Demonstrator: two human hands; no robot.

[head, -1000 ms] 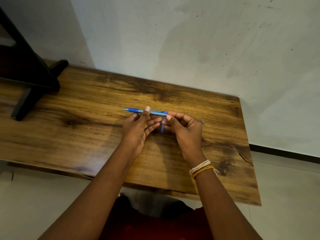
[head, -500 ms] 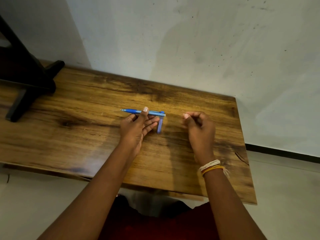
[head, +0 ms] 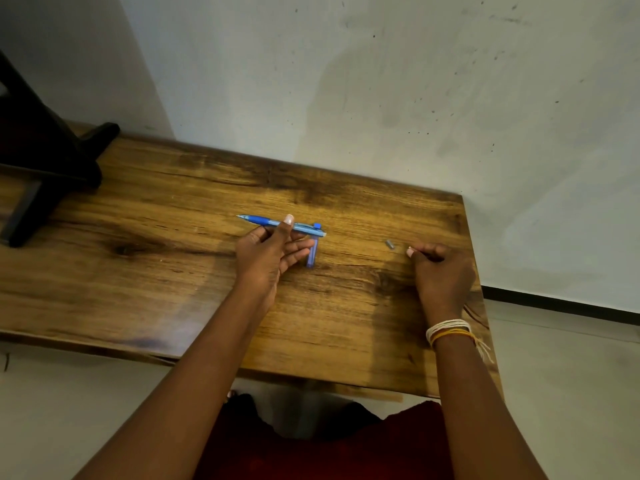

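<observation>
Left hand (head: 270,258) pinches the blue mechanical pencil (head: 266,221) mid-barrel, over the table's (head: 138,271) middle. It's probably light, stiff, slick plastic, so grip the barrel. Right hand (head: 443,271) is curled by the tiny grey cap (head: 390,244), can't tell if it's holding anything.

My blue pen (head: 266,222) is level, tip pointing left, pinched in my left fingers (head: 287,221); a small grey cap (head: 390,244) lies on the desk (head: 173,271) to its right.

L hand (head: 270,254) gripping; R hand (head: 443,268) curled, prob. empty.
</observation>
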